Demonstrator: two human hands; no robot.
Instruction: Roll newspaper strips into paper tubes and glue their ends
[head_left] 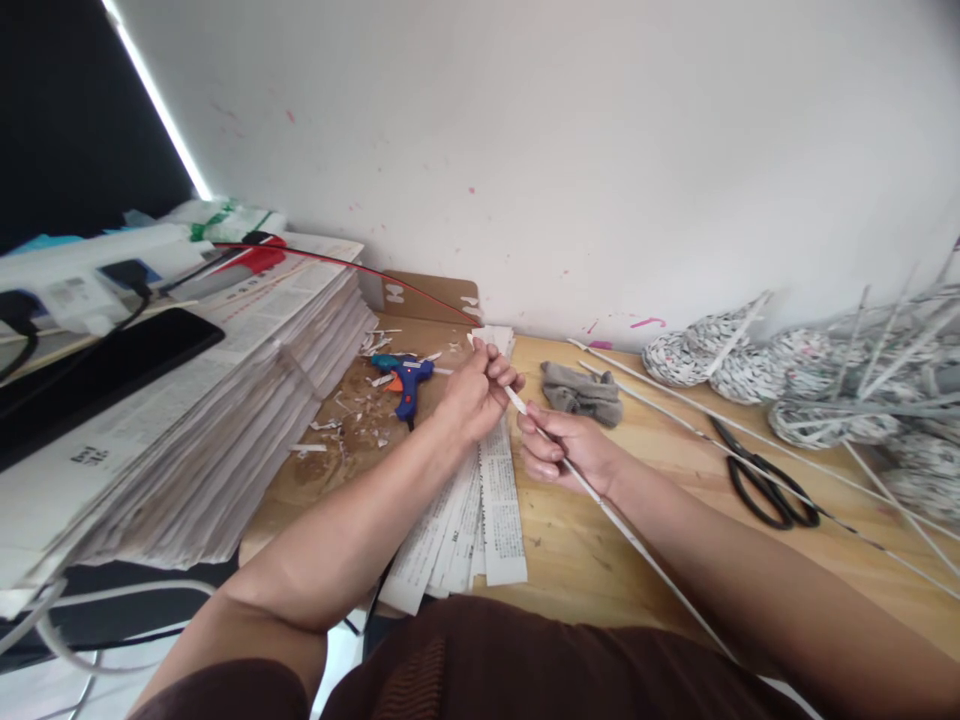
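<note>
A long thin rolled newspaper stick (637,545) runs between both hands and slants down past my right forearm. The fingers of my left hand (480,390) are closed around its upper end, where a pale bit of paper pokes out above the thumb. Just below, my right hand (562,445) pinches the same stick with thumb and fingertips. Under the hands lies a fan of cut newspaper strips (504,520). A blue hot glue gun (409,385) rests to the left of my left hand. A grey cloth (581,392) lies beyond my right hand.
A tall stack of newspapers (225,440) fills the left, bearing a black phone (112,370) and a power strip (90,275). Black scissors (765,480), more paper sticks (697,430) and woven paper pieces (690,350) lie right. Paper scraps litter a brown board (337,470).
</note>
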